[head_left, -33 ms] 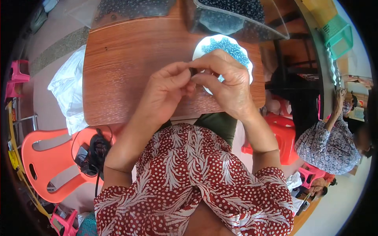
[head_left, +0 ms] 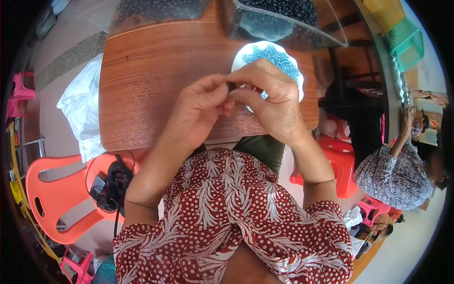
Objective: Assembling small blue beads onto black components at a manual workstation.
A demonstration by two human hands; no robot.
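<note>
My left hand point(head_left: 199, 105) and my right hand point(head_left: 276, 102) meet over the near part of the brown wooden table point(head_left: 142, 90). Between their pinched fingertips sits a small dark piece point(head_left: 231, 87), mostly covered by fingers; its exact kind is too small to make out. Both hands are closed on it. Behind my right hand stands a white scalloped plate point(head_left: 240, 57), partly hidden by that hand. On the plate lies a heap of tiny clear-blue pieces point(head_left: 274, 56).
At the far right of the table a clear plastic tub point(head_left: 302, 35) holds many dark rings. Another clear container point(head_left: 161, 16) with dark rings stands far left. A white plastic bag point(head_left: 82, 104) hangs at the left edge. An orange chair point(head_left: 40, 199) bears black cables point(head_left: 118, 180).
</note>
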